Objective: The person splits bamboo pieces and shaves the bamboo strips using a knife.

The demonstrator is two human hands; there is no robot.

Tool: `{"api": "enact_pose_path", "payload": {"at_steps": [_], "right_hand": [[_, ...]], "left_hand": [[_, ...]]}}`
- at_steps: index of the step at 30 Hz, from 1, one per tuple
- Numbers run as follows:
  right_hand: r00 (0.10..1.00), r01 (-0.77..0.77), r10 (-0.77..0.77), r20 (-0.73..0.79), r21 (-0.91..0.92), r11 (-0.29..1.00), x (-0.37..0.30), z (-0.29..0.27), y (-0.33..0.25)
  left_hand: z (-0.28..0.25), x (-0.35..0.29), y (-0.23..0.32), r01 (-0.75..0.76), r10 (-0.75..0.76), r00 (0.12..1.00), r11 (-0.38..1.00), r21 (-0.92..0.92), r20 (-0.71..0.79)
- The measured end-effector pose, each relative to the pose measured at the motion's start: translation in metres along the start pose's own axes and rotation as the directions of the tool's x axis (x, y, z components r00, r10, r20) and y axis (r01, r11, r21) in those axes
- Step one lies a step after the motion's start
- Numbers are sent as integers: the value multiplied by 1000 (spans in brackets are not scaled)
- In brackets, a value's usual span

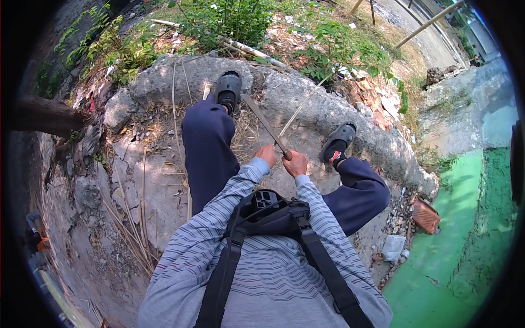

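In front of my body, my right hand (296,163) is wrapped round the dark wooden handle of a machete (264,123). Its long blade slants away to the far left, with the tip near my left shoe. Close beside it, my left hand (266,154) is closed at the near end of a thin pale bamboo strip (304,109). That strip runs off to the far right and crosses the blade just beyond my fingers. The exact grip on the strip is partly hidden.
Long thin strips (143,205) lie on cracked ground at left. A rough concrete kerb (306,101) curves past my shoes, with plants and a pole (257,53) beyond. A green surface (437,257), a reddish-brown block (425,216) and a pale bag (393,247) are at right.
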State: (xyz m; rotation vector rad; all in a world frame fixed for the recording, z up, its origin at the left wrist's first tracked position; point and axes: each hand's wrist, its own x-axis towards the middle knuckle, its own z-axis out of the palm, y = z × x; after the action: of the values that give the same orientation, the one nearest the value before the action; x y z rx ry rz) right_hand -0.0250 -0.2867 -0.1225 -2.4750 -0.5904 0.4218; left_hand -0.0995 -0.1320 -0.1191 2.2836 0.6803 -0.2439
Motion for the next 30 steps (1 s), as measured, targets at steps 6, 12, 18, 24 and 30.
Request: {"api": "enact_pose_path", "payload": {"at_steps": [6,12,18,24,30], "right_hand": [[996,68,-67,-51,18,998,-1,0,-5],[991,-119,122,-63,59,991,9,-11,3],[999,-12,14,-43,66,998,0,2,9],[996,-88,86,17,140,986,5,-2,7],[998,-57,55,40,67,996,2,-6,-1]], "left_hand": [[-5,-4,3,29,-32,999,996,-88,-24],[-3,-5,5,8,-8,1000,1000,11,5],[-9,-2,6,19,-18,998,1000,-22,54],[-7,-9,8,3,-4,999,1000,24,35],[-8,-6,3,17,-17,1000,1000,-23,3]]}}
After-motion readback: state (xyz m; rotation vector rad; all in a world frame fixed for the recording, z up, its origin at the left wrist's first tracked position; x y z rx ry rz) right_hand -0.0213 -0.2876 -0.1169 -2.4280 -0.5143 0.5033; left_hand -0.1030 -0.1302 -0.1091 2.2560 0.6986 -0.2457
